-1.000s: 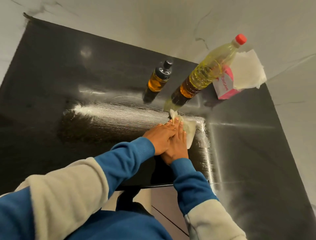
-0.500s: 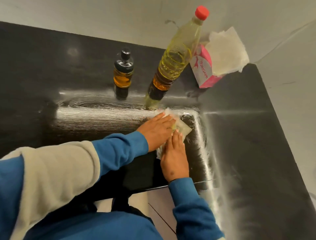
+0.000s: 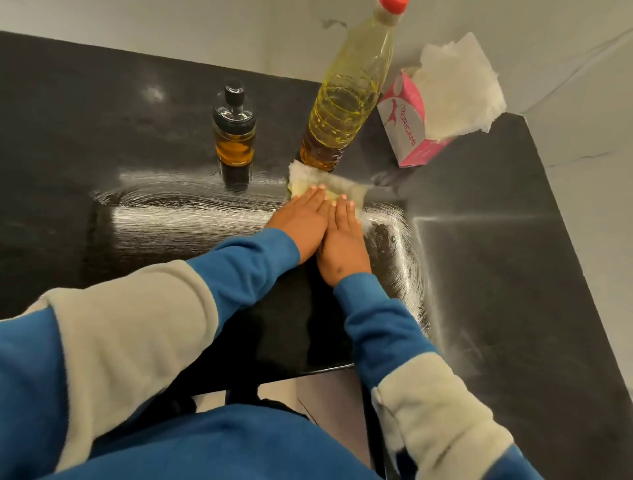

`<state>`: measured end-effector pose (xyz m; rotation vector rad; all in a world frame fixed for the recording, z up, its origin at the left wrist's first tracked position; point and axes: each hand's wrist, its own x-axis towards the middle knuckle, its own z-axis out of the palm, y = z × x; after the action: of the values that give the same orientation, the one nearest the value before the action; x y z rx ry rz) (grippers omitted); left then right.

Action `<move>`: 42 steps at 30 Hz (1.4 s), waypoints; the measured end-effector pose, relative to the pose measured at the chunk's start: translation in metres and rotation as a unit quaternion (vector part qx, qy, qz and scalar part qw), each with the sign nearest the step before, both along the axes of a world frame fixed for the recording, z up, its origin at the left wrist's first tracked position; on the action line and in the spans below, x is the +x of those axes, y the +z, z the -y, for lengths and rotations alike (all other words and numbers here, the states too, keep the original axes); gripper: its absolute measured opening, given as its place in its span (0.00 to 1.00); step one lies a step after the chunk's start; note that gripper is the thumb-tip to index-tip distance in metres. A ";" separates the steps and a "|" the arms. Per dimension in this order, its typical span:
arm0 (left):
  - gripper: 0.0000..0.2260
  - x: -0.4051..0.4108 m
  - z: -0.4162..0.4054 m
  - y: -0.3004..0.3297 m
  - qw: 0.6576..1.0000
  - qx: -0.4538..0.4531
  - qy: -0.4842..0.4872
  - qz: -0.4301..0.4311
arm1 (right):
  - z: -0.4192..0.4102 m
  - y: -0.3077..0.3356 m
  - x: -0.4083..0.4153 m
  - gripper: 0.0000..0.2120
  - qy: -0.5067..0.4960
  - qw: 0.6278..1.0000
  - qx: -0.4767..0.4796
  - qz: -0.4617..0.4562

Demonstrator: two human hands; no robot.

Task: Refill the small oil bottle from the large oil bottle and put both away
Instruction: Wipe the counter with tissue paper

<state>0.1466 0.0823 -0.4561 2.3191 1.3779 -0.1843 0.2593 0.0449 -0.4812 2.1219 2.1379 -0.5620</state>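
Observation:
The small oil bottle (image 3: 234, 137), dark-capped and holding amber oil, stands upright on the black counter (image 3: 496, 260). To its right stands the large clear bottle (image 3: 346, 99) with yellow oil and a red cap (image 3: 393, 4). In front of the large bottle lies an oil-stained paper tissue (image 3: 329, 186). My left hand (image 3: 301, 222) and my right hand (image 3: 342, 240) lie side by side with straight fingers pressing flat on that tissue.
A pink tissue box (image 3: 407, 137) with white tissue (image 3: 459, 89) sticking out stands at the back right against the pale wall. Shiny oily wipe streaks (image 3: 178, 209) cover the counter left of my hands. The counter's front edge (image 3: 329, 368) is just below my forearms.
Both hands have pushed the tissue forward, up to the base of the large bottle, and now lie side by side. The bottles stay in place on the counter.

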 end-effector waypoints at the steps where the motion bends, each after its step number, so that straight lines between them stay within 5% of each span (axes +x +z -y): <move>1: 0.25 -0.008 0.001 0.002 1.000 0.000 0.007 -0.004 | 0.001 0.000 -0.008 0.33 0.014 1.000 0.006 -0.003; 9: 0.30 -0.058 0.058 -0.002 0.999 0.029 0.003 0.037 | 0.062 -0.009 -0.036 0.32 0.106 0.994 0.032 -0.018; 11: 0.30 -0.051 0.072 -0.002 0.996 0.065 -0.026 0.056 | 0.081 -0.012 -0.029 0.31 0.097 0.995 0.035 -0.003; 17: 0.27 0.004 0.072 -0.022 0.993 -0.013 -0.097 0.063 | 0.106 -0.015 0.013 0.28 -0.010 0.996 0.070 0.047; 28: 0.24 0.133 0.010 -0.018 0.991 -0.014 -0.125 0.054 | 0.038 -0.005 0.115 0.33 -0.157 0.986 -0.002 0.055; 42: 0.25 0.121 -0.008 -0.017 1.000 0.015 -0.019 0.007 | -0.015 0.005 0.119 0.30 -0.041 0.999 0.004 -0.023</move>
<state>0.2673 0.0908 -0.4734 2.3676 1.3388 -0.1603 0.3780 0.0602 -0.4762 2.2310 2.0873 -0.6152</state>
